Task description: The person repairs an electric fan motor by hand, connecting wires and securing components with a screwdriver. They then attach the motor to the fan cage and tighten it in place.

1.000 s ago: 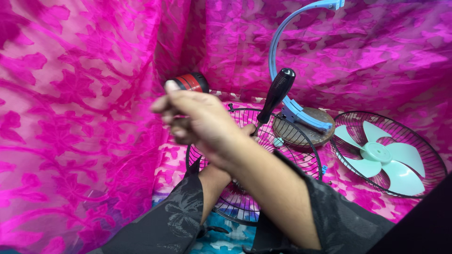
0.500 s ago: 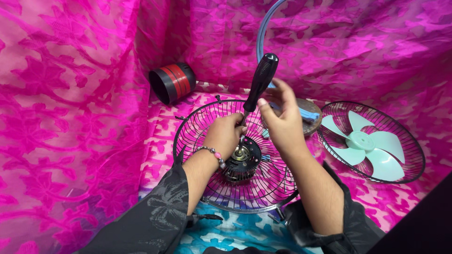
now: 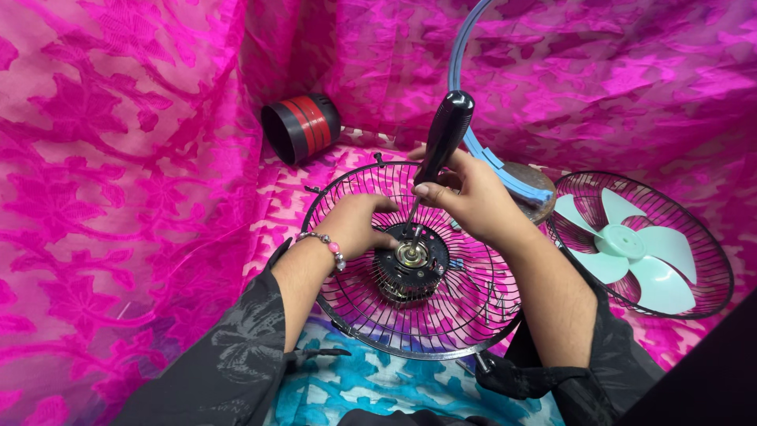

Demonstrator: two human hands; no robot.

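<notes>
A black fan motor (image 3: 410,267) sits at the centre of a round wire fan guard (image 3: 473,315), which lies flat on the pink patterned cloth (image 3: 118,197) directly in front of the person. The motor's metal hub faces up, and the screwdriver (image 3: 441,142) comes down onto it: the thin shaft meets the motor's top face just left of the hub, while the black handle leans up and away to the right, so the tool's long axis runs steeply from the motor toward the far right.

The right hand (image 3: 473,201) is closed around the lower part of the handle, fingers wrapped, the thumb pressed along the near side; it sits above and slightly right of the motor. The left hand (image 3: 355,225) lies lower and closer to the motor, curled over the motor's left edge with its fingertips touching the housing and the guard wires beside it. A beaded bracelet (image 3: 323,246) circles that wrist. The two hands are near one another but not touching, with the screwdriver shaft between them.

Farther out, a second wire guard (image 3: 710,260) lies to the right, well apart from the hands, with a pale green fan blade (image 3: 631,252) resting in it. Behind the right hand a blue curved ring (image 3: 465,95) rises from a round brownish base (image 3: 536,185). A black cylinder with red bands (image 3: 303,126) lies on its side at the back left, against the cloth wall.
</notes>
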